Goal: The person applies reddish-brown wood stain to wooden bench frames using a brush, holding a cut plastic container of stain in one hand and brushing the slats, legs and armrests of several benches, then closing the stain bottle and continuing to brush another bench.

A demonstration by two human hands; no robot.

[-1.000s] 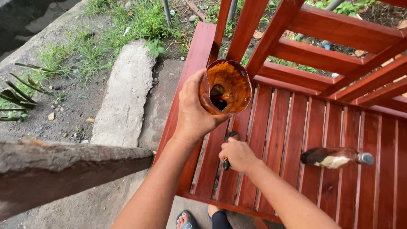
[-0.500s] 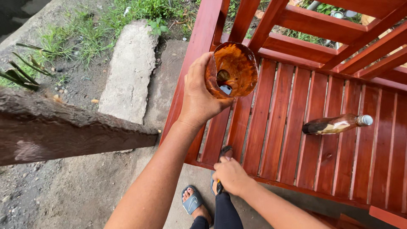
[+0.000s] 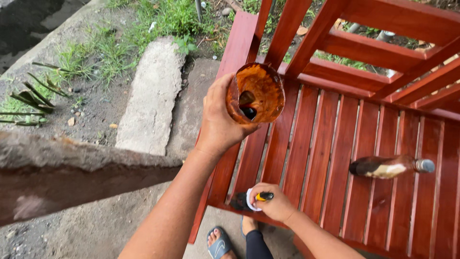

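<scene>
Far left lie bare ground (image 3: pixel 62 225), grass and a concrete slab (image 3: pixel 151 96). My left hand (image 3: pixel 220 122) grips a cut-open plastic container (image 3: pixel 255 93), stained orange-brown, above the bench's left edge. My right hand (image 3: pixel 273 204) is closed around a brush (image 3: pixel 249 200) on the red slatted bench (image 3: pixel 330 144). A brown bottle (image 3: pixel 390 166) lies on the slats at right.

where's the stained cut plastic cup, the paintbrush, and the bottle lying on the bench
orange-stained cut plastic cup (image 3: pixel 261 91), head view, on its stained inner wall
dark-bristled paintbrush with yellow handle (image 3: pixel 241 201), head view, on the bristles
brown glass bottle with metal cap (image 3: pixel 383 167), head view, on its body
</scene>
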